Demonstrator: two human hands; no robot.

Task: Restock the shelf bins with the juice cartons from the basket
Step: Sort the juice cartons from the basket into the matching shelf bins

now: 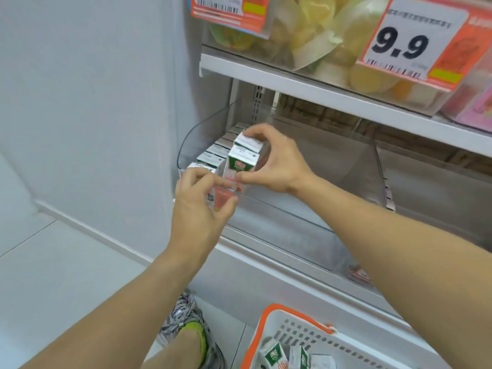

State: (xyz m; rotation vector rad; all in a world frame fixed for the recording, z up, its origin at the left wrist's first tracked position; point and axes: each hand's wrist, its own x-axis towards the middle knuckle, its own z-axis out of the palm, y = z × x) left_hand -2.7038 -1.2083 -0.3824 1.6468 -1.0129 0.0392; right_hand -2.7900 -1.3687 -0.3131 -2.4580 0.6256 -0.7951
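Two hands (202, 206); two cartons held (243, 158); three cartons in one basket (287, 342); two price tags (415, 41).

Two small juice cartons (243, 155), white with green tops, are held upright one behind the other just above the front edge of a clear plastic shelf bin (306, 209). A row of like cartons (213, 155) stands along the bin's left wall. The white basket (269, 320) with orange rim, below, holds several more cartons (287, 356) lying loose.
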